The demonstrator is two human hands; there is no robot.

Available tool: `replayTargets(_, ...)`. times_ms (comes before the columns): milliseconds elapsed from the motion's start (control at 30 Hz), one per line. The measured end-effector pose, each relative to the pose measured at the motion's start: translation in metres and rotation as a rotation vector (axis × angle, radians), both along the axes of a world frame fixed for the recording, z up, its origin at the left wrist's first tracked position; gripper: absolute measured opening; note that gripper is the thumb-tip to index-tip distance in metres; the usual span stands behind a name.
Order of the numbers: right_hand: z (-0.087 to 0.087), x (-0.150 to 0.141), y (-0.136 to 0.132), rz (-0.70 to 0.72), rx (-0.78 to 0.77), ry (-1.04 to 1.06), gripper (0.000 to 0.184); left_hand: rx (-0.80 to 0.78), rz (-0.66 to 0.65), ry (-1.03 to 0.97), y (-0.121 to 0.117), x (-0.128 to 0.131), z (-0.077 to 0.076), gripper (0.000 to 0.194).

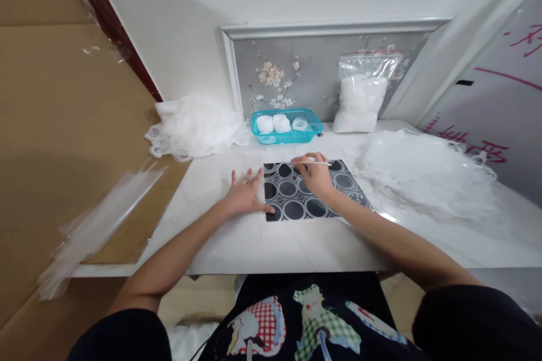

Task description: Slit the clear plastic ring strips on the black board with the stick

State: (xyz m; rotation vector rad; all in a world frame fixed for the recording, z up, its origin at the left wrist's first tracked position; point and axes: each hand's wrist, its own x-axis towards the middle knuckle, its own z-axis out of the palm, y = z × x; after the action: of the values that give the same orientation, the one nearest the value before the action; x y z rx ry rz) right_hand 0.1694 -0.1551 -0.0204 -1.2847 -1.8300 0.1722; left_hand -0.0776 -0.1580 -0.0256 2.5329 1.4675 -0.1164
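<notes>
A flat black sheet (292, 190) lies on the white table, covered with rows of pale, ring-shaped outlines. My left hand (244, 194) rests with spread fingers at its left edge, the thumb reaching onto the sheet's lower left corner. Over the upper middle of the sheet is my right hand (315, 174), its fingers pinched round a thin white stick (318, 163). The stick points sideways, and my fingers hide its left part. My right forearm covers some of the rings near the sheet's lower right side.
Behind the sheet stands a blue plastic basket (288, 138) with white rolls in it. A zip bag of white material (362, 98) leans on the wall. White translucent pieces are heaped at left (197, 124) and right (423, 172). Clear plastic bags (114, 217) lie on cardboard (51, 141) at far left.
</notes>
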Motion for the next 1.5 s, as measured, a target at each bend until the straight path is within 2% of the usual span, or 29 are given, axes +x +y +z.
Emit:
replayTargets(67,-0.01,0.005,-0.016,0.155,-0.119,0.052,0.025,0.037,0.035,0.017,0.0,0.0,0.005,0.135)
replayTargets(133,-0.021,0.005,-0.029,0.243,-0.246,0.162,0.027,0.068,0.071,0.044,0.0,0.003,0.013,0.129)
replayTargets(233,-0.032,0.004,-0.034,0.266,-0.381,0.264,0.033,0.075,0.042,0.057,0.0,0.017,0.023,0.115)
replayTargets(333,-0.036,0.004,-0.031,0.279,-0.413,0.255,0.034,0.073,-0.065,0.024,-0.002,0.036,0.022,0.104)
replayTargets(433,-0.036,0.005,-0.029,0.276,-0.396,0.239,0.032,0.024,-0.128,0.003,-0.004,0.049,0.011,0.102)
replayTargets(533,-0.035,0.005,-0.029,0.279,-0.383,0.207,0.031,-0.027,-0.117,-0.027,-0.003,0.051,-0.001,0.104)
replayTargets(700,-0.037,0.007,-0.03,0.296,-0.298,0.141,0.024,-0.041,-0.1,-0.039,-0.002,0.047,-0.003,0.11)
replayTargets(767,-0.039,0.007,-0.033,0.283,-0.229,0.038,0.02,-0.053,-0.098,-0.03,-0.003,0.047,-0.001,0.114)
replayTargets(933,-0.041,0.002,-0.048,0.301,-0.025,-0.407,0.022,-0.08,-0.076,0.005,-0.006,0.051,0.003,0.113)
replayTargets(1033,-0.031,-0.003,-0.035,0.277,0.05,-0.529,0.024,-0.081,-0.06,0.004,-0.007,0.051,0.002,0.116)
replayTargets(1100,-0.019,0.0,-0.013,0.107,0.039,-0.47,0.027,-0.089,-0.047,-0.01,-0.007,0.051,0.0,0.126)
replayTargets(1167,-0.006,0.011,0.009,-0.137,0.011,-0.318,0.027,-0.1,-0.037,-0.021,-0.006,0.049,0.0,0.133)
replayTargets(1233,0.003,0.026,0.021,-0.282,0.009,-0.164,0.028,-0.104,-0.038,-0.021,-0.005,0.047,0.0,0.135)
replayTargets(1267,0.004,0.034,0.021,-0.286,0.014,-0.114,0.028,-0.101,-0.042,-0.018,-0.005,0.046,0.0,0.134)
replayTargets(1333,0.0,0.047,0.009,-0.183,0.004,-0.069,0.029,-0.09,-0.049,-0.015,-0.004,0.046,0.003,0.132)
replayTargets(1433,-0.02,0.054,-0.021,-0.001,-0.112,0.031,0.029,-0.033,-0.027,-0.028,-0.004,0.054,0.007,0.127)
replayTargets(1500,-0.033,0.052,-0.035,0.063,-0.233,0.146,0.031,0.024,-0.031,-0.038,-0.004,0.065,0.011,0.12)
